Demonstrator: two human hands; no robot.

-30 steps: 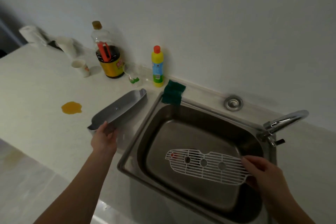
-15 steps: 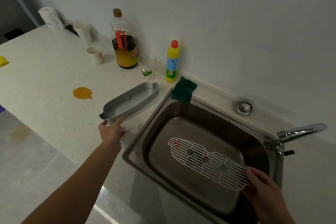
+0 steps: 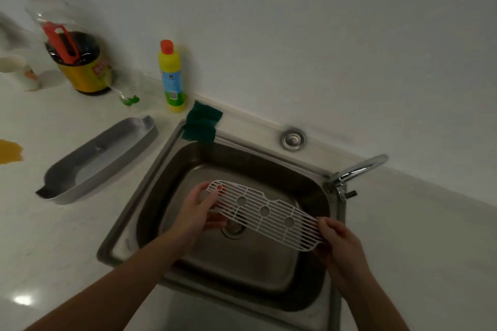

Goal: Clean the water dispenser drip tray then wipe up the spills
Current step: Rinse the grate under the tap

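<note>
A white plastic grille (image 3: 265, 213) hangs level over the sink (image 3: 150, 169), left hand (image 3: 200, 212) pinching its near end, right hand (image 3: 337, 243) clamped on the far end. Thin and light, it looks likely to flex and turn slippery when wet; the end grips suit it. The metal tray (image 3: 99, 160) sits on the counter (image 3: 53, 236), near an orange spill (image 3: 9, 151) and a green sponge (image 3: 201, 125).

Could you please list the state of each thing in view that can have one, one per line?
White grille: held over the sink by both hands.
Left hand: gripping the grille's left end.
Right hand: gripping its right end.
Grey drip tray: on the counter, released.
Faucet: no water seen running.
Green sponge: on the sink rim, untouched.
Yellow detergent bottle: upright, capped.
Orange spill: unwiped.
</note>
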